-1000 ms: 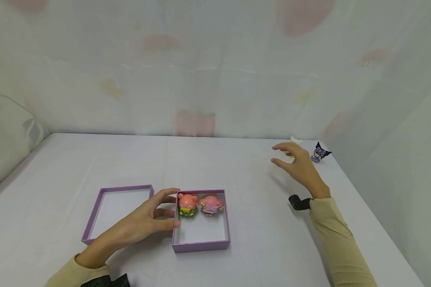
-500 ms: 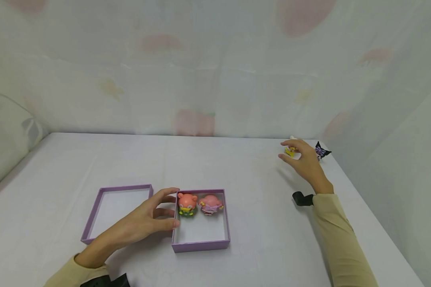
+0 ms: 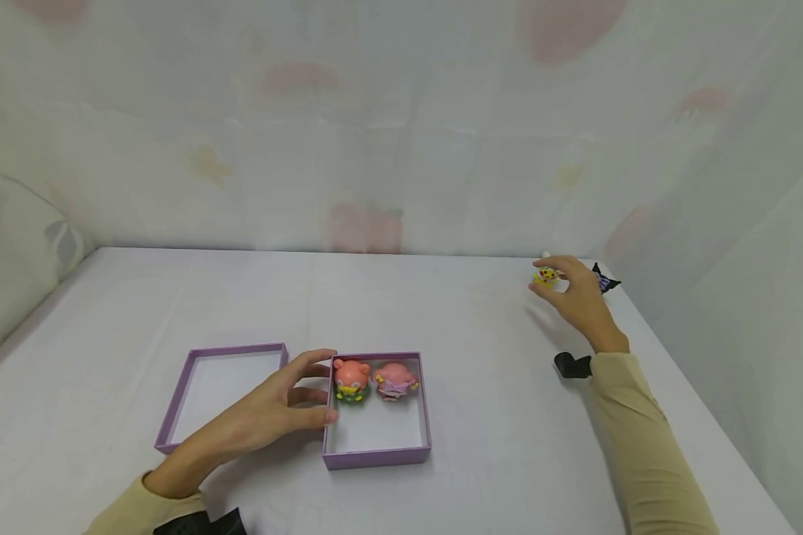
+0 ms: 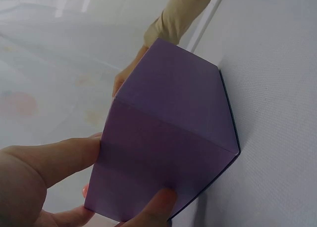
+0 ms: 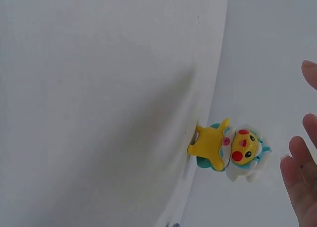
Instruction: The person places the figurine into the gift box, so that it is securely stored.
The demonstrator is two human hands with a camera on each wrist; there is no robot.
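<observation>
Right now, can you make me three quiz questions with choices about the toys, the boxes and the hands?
1. Where is the yellow toy?
A. in the box
B. on the table's far right by the right hand
C. in the lid

2. How many toys sit in the box?
A. two
B. four
C. none

3. What is the left hand doing?
A. waving in the air
B. lifting a pink toy
C. holding the box's side wall

Answers:
1 B, the head view shows the yellow toy standing at the right hand's fingertips, not yet gripped.
2 A, two pink toys stand side by side at the box's far wall.
3 C, thumb and fingers sit on the purple wall in the left wrist view.
</observation>
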